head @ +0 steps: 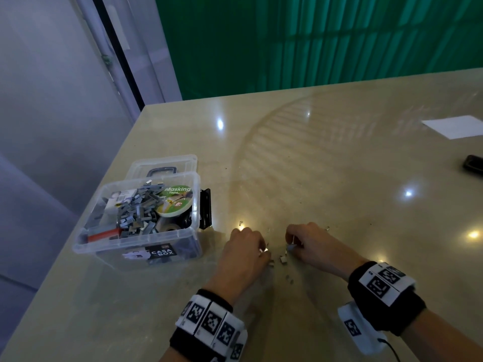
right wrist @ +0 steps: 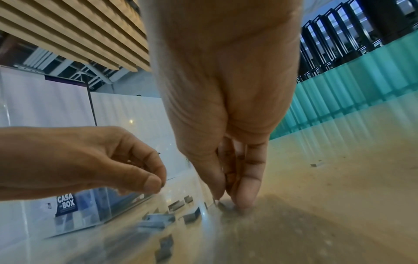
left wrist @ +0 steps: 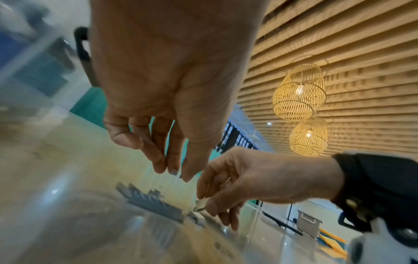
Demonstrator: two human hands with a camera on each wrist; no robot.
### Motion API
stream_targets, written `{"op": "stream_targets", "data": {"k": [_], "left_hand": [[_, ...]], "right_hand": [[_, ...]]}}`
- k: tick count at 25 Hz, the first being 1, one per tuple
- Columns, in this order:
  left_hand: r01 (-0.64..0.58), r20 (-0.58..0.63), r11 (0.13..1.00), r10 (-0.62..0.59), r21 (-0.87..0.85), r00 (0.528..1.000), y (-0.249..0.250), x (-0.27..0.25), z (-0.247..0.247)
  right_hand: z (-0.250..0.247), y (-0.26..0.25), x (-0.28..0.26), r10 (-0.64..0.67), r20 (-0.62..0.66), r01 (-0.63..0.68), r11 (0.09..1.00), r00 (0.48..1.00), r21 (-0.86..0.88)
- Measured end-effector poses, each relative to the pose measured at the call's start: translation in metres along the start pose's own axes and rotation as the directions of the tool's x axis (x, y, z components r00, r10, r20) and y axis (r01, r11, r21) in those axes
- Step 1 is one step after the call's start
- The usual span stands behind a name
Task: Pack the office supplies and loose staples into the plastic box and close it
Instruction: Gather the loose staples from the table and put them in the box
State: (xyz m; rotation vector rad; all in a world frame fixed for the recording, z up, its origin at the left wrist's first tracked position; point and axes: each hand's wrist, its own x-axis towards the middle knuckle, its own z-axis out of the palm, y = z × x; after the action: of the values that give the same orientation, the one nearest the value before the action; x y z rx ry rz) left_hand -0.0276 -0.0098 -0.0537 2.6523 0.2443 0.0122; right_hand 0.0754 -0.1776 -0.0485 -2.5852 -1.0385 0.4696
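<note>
Most of the packing looks done. The plastic box [head: 138,226] sits open near the table's [head: 339,178] left edge, and it is quite full. Inside it is a big heap of grey staple strips [head: 138,210], a roll of masking tape [head: 173,201] on the right side, something with a red handle [head: 104,234] near the front wall, and a white packet at the back left. I cannot tell what else lies under the heap.

The clear lid [head: 162,165] lies flat just behind the box, so the box is not closed yet.

Some loose staples [head: 283,259] are left on the table, to the right of the box and a little closer to me. A few tiny bits lie scattered around them.

Both hands are down at that little pile. The left hand [head: 245,254] has its fingers curled together with the thumb; it seems to pinch a few staples, but I cannot tell for sure. The right hand [left wrist: 228,185] pinches a small staple piece [left wrist: 201,204] between thumb and finger, with its fingertips [right wrist: 245,194] touching the table.

What is left, I think: pick up the last staples, drop them in the box, put the lid on and snap it shut.
</note>
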Motion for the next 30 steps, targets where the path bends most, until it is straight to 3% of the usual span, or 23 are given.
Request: {"op": "stream_targets", "data": {"k": [5,9,13,21,30], "left_hand": [[-0.032,-0.029,0.998,0.03,-0.052,0.999,-0.019,-0.022,-0.005],[-0.054,-0.003,0.999,0.054,-0.005,0.999,-0.021,-0.013,0.002],[-0.057,0.077,0.997,0.053,0.053,0.996,-0.016,-0.001,0.007],[-0.086,0.159,0.992,0.071,0.094,0.985,-0.016,0.01,0.006],[-0.199,0.147,0.953,0.168,0.228,0.975,-0.011,0.007,0.003]], "right_hand": [[0.004,-0.005,-0.005,-0.024,0.003,0.024,0.999,1.0,0.03],[0.01,-0.02,0.001,-0.025,0.135,0.039,0.994,0.991,-0.103],[0.019,-0.032,0.006,-0.043,0.065,0.051,0.992,0.997,-0.118],[0.019,-0.029,0.009,-0.048,0.042,0.049,0.999,0.998,-0.014],[-0.002,-0.022,0.014,-0.02,-0.052,0.027,0.989,0.998,0.145]]}}
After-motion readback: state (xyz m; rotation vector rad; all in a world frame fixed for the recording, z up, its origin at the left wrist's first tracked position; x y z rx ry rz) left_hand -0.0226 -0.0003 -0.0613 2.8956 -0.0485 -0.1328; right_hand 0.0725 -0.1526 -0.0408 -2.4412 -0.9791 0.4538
